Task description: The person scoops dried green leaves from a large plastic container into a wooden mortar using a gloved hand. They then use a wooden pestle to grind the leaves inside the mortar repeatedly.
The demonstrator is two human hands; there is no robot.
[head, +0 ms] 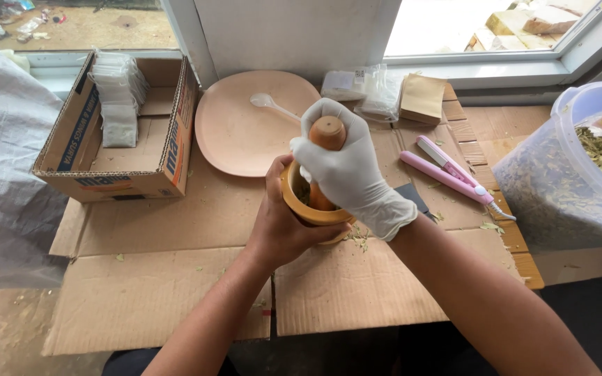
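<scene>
Wooden mortar [313, 209]: orange-brown cup, upright on flattened cardboard [175, 278], wrapped by the left hand.
Pestle [323, 150]: same wood, rounded top showing above the glove, shaft down inside the mortar.
Left hand [283, 219]: bare, fingers closed around the mortar's near side, steadying it.
Right hand [346, 170]: in a white glove, fist clamped on the pestle, directly above the mortar.
Contents: greenish leaf matter glimpsed inside the mortar's rim; fineness cannot be told.
Progress, as judged: grinding appears under way; crumbs lie scattered on the cardboard just right of the left hand.
Peach plate [235, 139]: beyond the hands, bare but for a white plastic spoon [273, 106]; nothing ground lies on it yet.
Clear tub [566, 174]: well to the right of the gloved hand, largely full of dried green leaves, so much stock seems left.
Pink sealer tool [447, 170]: just right of the gloved hand, lying flat.
Cardboard box [116, 132]: far left of the bare hand, holding a stack of small white sachets [116, 90].
Brown paper packets [423, 97]: beyond the gloved hand, by the window sill.
</scene>
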